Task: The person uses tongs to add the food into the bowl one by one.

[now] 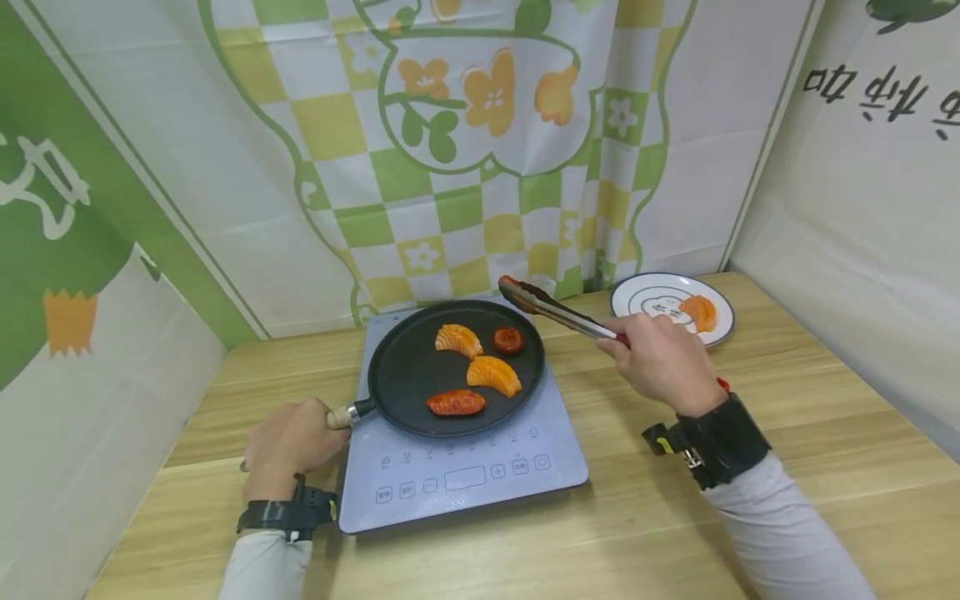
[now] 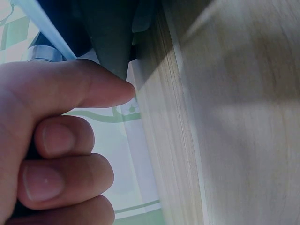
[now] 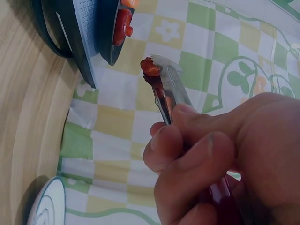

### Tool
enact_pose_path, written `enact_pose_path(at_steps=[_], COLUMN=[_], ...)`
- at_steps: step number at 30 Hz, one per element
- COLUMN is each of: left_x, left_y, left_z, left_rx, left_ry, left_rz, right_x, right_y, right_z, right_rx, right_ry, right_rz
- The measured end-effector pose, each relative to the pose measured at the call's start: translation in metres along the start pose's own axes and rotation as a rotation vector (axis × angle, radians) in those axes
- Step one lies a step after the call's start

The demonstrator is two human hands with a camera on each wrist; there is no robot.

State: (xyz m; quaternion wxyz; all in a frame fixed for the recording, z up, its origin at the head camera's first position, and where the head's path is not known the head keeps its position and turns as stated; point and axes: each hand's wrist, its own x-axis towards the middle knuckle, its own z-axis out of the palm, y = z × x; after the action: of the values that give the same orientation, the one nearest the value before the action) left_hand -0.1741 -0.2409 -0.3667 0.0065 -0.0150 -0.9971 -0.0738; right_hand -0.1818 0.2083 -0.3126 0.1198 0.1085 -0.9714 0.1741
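Note:
My left hand [image 1: 288, 446] grips the wooden handle [image 1: 341, 417] of a flat black frying pan [image 1: 397, 371]. In the pan lie two orange salmon-like slices [image 1: 493, 376], a red elongated piece resembling a chicken wing [image 1: 456, 402] and a small round red piece [image 1: 507, 340]. To the pan's right, my right hand [image 1: 663, 358] holds metal tongs [image 1: 558, 312] whose tips point left, raised near the pan's rear right rim. A small reddish-brown food piece [image 3: 151, 68] sits between the tong tips; its kind is unclear.
Beneath the pan is a pale induction cooker [image 1: 465, 479] with touch buttons along its front. A white plate [image 1: 637, 292] with one orange slice [image 1: 699, 312] stands at the wooden table's [image 1: 630, 517] back right. Behind hangs a checked green and yellow curtain [image 1: 465, 217].

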Motion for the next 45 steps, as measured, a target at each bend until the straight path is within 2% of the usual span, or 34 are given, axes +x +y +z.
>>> enact_pose_path(at_steps=[8,22,35,45], left_x=[0.001,0.0,0.0,0.0], left_y=[0.0,-0.001,0.0,-0.001], left_z=[-0.001,-0.001,-0.003,-0.002], left_rx=[0.019,0.011,0.02,0.019], left_ry=[-0.017,-0.011,-0.012,-0.017], left_rz=[0.003,-0.008,0.0,-0.001], right_x=[0.0,0.014,0.029,0.041], right_y=[-0.001,-0.019,-0.034,-0.037], right_z=[-0.002,-0.007,-0.001,0.006], right_rx=[-0.028,-0.047,-0.051,-0.104], right_ry=[0.002,-0.004,-0.009,-0.031], right_rz=[-0.024,-0.076,-0.112,-0.15])
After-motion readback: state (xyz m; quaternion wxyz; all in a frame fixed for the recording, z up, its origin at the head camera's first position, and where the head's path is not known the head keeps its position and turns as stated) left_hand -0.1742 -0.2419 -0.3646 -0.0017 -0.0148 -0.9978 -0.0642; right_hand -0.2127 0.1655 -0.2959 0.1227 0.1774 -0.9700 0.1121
